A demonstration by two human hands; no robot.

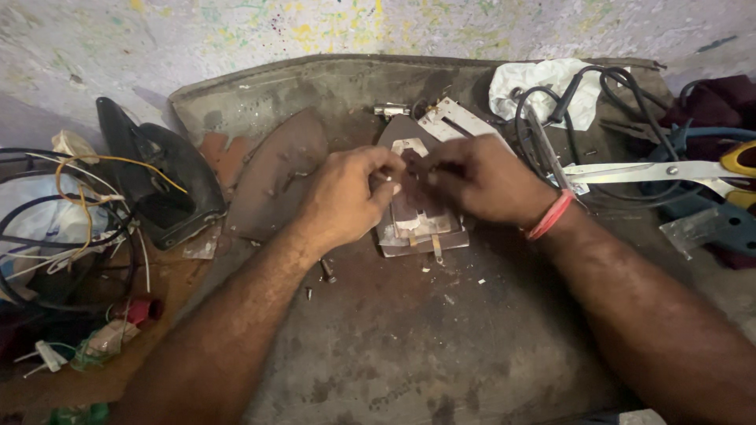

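Note:
Both hands meet over a dismantled iron base (421, 228), a flat metal plate with mica and thin strips, lying on a dirty worn mat (409, 354). My left hand (342, 197) pinches a small part at the plate's upper middle. My right hand (480, 181), with a red band on its wrist, presses fingers onto the same spot from the right. What sits between the fingertips is too small to make out.
A brown iron soleplate (272, 177) and a black iron shell (161, 185) lie to the left, with tangled wires (71, 228) beyond. Scissors (661, 171), black cable (567, 102), a white cloth (543, 83) and a metal bracket (457, 122) lie to the right. Small screws (327, 271) dot the mat.

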